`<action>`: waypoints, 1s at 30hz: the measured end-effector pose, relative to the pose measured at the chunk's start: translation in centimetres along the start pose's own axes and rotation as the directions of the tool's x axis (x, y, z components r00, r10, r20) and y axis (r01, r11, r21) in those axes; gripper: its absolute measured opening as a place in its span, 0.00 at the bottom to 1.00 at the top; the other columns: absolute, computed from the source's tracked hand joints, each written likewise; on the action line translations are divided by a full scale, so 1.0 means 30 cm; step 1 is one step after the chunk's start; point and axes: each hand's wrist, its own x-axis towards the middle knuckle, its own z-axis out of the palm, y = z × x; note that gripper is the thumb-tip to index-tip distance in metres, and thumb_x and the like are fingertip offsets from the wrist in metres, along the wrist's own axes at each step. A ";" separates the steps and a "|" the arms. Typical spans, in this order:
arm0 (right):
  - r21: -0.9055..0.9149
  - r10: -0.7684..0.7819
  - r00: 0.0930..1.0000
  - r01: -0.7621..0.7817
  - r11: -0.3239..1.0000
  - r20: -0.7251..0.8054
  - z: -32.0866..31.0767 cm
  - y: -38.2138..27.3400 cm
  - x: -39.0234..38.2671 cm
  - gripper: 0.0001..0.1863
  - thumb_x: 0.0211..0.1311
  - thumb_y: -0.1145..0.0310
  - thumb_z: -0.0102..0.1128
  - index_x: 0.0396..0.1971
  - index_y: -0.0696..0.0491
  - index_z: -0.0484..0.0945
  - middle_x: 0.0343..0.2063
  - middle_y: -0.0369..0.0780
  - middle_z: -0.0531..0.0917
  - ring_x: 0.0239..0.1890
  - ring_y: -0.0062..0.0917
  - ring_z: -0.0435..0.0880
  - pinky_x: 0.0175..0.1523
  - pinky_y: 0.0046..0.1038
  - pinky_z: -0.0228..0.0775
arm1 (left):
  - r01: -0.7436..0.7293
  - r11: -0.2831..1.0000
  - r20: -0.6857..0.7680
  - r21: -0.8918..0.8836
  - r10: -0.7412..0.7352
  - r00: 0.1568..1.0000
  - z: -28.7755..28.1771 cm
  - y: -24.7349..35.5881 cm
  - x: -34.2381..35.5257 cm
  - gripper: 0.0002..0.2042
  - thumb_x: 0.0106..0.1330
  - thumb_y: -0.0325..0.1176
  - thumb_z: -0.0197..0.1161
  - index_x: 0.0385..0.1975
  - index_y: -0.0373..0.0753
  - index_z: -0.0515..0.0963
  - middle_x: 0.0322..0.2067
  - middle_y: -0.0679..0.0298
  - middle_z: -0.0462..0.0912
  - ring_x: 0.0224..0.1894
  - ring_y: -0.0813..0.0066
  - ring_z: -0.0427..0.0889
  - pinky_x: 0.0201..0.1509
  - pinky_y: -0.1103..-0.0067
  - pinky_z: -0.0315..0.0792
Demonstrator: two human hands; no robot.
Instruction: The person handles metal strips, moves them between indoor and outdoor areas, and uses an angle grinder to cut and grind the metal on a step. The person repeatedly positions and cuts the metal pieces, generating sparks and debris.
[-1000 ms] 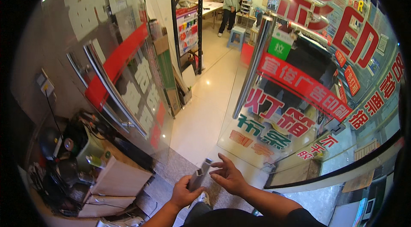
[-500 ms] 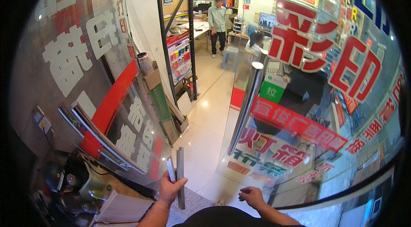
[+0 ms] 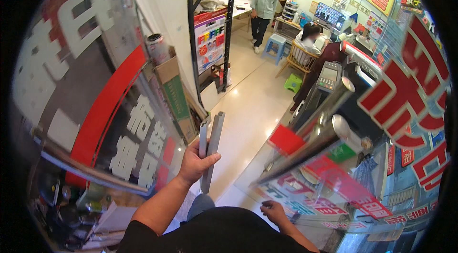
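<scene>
Stepping closer to the doorway, we've raised the grey metal strips [image 3: 210,150] higher.
Our left hand [image 3: 194,163] clamps them upright, clear of the glass door [image 3: 334,176]; our right hand [image 3: 273,210] hangs low, fingers loosely curled, holding nothing we can make out.

Shiny pale floor [image 3: 248,105] runs from doorway to back of shop. On it — blue stool [image 3: 275,45] at 12 o'clock, small green stool [image 3: 293,82] near 1 o'clock, wooden chair [image 3: 299,59] between them. Tall black rack [image 3: 229,28] stands at 11 o'clock — flat cardboard box [image 3: 174,95] leans at 10 o'clock.
</scene>
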 end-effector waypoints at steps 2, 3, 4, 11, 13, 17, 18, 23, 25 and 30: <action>-0.359 -0.037 0.998 0.054 0.932 0.055 -0.005 0.063 0.103 0.32 0.63 0.46 0.70 0.53 0.61 0.87 0.50 0.51 0.90 0.55 0.44 0.88 0.63 0.39 0.78 | -0.025 1.000 0.001 0.009 0.025 1.000 0.000 -0.075 0.172 0.19 0.62 0.30 0.79 0.50 0.35 0.80 0.38 0.71 0.83 0.40 0.82 0.80 0.46 0.78 0.78; -0.303 -0.013 0.998 0.031 0.952 0.062 0.002 0.105 0.141 0.32 0.64 0.45 0.68 0.54 0.58 0.87 0.50 0.51 0.90 0.55 0.44 0.88 0.63 0.40 0.78 | -0.011 1.000 -0.001 -0.012 0.011 1.000 0.000 -0.118 0.260 0.19 0.63 0.33 0.79 0.48 0.34 0.80 0.40 0.69 0.84 0.40 0.81 0.81 0.46 0.78 0.78; -0.389 0.035 0.997 -0.006 0.921 0.068 0.026 0.139 0.207 0.30 0.65 0.44 0.66 0.54 0.56 0.87 0.52 0.51 0.89 0.56 0.46 0.87 0.64 0.41 0.77 | 0.013 0.998 0.009 0.064 -0.014 1.000 -0.005 -0.158 0.363 0.19 0.63 0.34 0.79 0.48 0.34 0.80 0.40 0.68 0.85 0.40 0.80 0.81 0.46 0.78 0.78; -0.360 0.335 0.940 -0.335 0.871 -0.064 0.058 0.065 0.681 0.28 0.63 0.46 0.66 0.46 0.58 0.89 0.46 0.55 0.89 0.52 0.49 0.88 0.59 0.45 0.79 | 0.228 0.962 0.198 0.146 -0.255 0.947 -0.066 -0.267 1.025 0.19 0.64 0.34 0.78 0.49 0.34 0.80 0.39 0.67 0.85 0.39 0.79 0.81 0.46 0.77 0.77; -0.277 0.361 0.926 -0.379 0.883 -0.114 0.053 -0.044 0.817 0.28 0.63 0.46 0.66 0.46 0.58 0.89 0.46 0.55 0.89 0.51 0.49 0.88 0.58 0.45 0.79 | 0.151 0.962 0.243 0.229 -0.207 0.948 -0.079 -0.246 1.202 0.21 0.63 0.36 0.80 0.50 0.32 0.79 0.38 0.66 0.84 0.38 0.79 0.81 0.44 0.78 0.77; -0.133 0.369 0.912 -0.394 0.909 -0.179 0.025 -0.248 1.049 0.28 0.62 0.46 0.66 0.45 0.58 0.89 0.45 0.55 0.89 0.51 0.50 0.89 0.58 0.46 0.80 | 0.151 0.956 0.345 0.251 -0.234 0.909 0.001 -0.240 1.506 0.23 0.63 0.36 0.80 0.51 0.32 0.78 0.38 0.66 0.84 0.37 0.79 0.80 0.44 0.77 0.77; -0.105 0.369 0.910 -0.392 0.914 -0.190 0.015 -0.285 1.102 0.28 0.62 0.46 0.66 0.45 0.58 0.89 0.45 0.55 0.89 0.51 0.50 0.89 0.58 0.46 0.80 | 0.174 0.963 0.387 0.208 -0.244 0.889 0.046 -0.252 1.572 0.23 0.63 0.37 0.80 0.51 0.31 0.78 0.38 0.66 0.84 0.37 0.79 0.80 0.44 0.77 0.77; -0.017 0.399 0.892 -0.412 0.911 -0.213 -0.078 -0.364 1.370 0.28 0.62 0.46 0.66 0.44 0.58 0.89 0.44 0.56 0.89 0.50 0.50 0.89 0.57 0.46 0.80 | 0.154 0.946 0.549 0.284 -0.293 0.783 0.307 -0.383 1.893 0.21 0.63 0.37 0.79 0.50 0.34 0.79 0.36 0.69 0.83 0.35 0.83 0.79 0.41 0.79 0.76; -0.001 0.420 0.881 -0.431 0.902 -0.216 -0.135 -0.361 1.489 0.28 0.62 0.46 0.66 0.43 0.58 0.89 0.44 0.56 0.89 0.50 0.50 0.89 0.56 0.47 0.80 | 0.151 0.945 0.568 0.291 -0.297 0.767 0.368 -0.441 2.039 0.21 0.63 0.37 0.79 0.50 0.34 0.79 0.35 0.69 0.83 0.35 0.83 0.79 0.41 0.78 0.76; 0.030 0.472 0.848 -0.480 0.877 -0.240 -0.350 -0.359 1.728 0.27 0.61 0.46 0.66 0.42 0.58 0.90 0.43 0.56 0.89 0.49 0.51 0.89 0.56 0.47 0.80 | 0.073 0.865 0.482 0.497 -0.345 0.805 0.338 -0.515 2.460 0.19 0.62 0.37 0.79 0.47 0.34 0.81 0.36 0.67 0.84 0.36 0.80 0.80 0.41 0.77 0.76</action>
